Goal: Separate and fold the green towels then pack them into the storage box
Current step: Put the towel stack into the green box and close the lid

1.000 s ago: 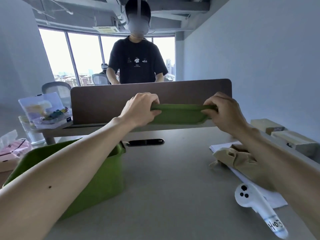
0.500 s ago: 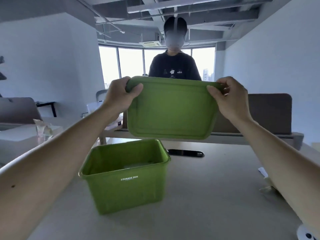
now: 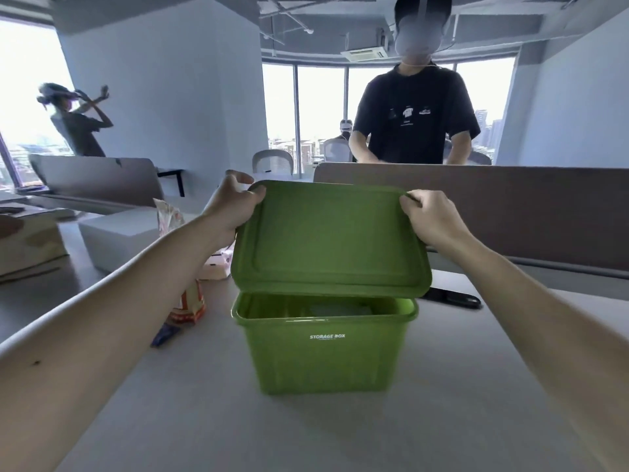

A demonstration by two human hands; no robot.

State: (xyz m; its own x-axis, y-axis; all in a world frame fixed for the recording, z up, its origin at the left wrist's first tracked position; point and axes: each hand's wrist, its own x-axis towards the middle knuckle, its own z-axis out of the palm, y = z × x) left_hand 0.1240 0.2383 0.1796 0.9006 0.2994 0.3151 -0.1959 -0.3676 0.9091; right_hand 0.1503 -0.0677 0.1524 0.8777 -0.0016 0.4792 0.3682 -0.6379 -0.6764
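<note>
Above the box [image 3: 326,352] on the bench [image 3: 476,396] | lid [image 3: 330,240] tilted, near edge low just over the rim, far edge high | left hand [image 3: 235,207] grips its far-left corner, right hand [image 3: 429,218] its far-right | long axis runs left-right, matching the box | contents dim, perhaps towels [image 3: 335,310]

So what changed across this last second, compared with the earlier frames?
The flat green plastic lid came down and toward the open green plastic storage box; it now hangs tilted over the opening, near edge lowest. The left hand and right hand kept gripping its far corners throughout. The box stayed on the grey table, not yet closed.
</note>
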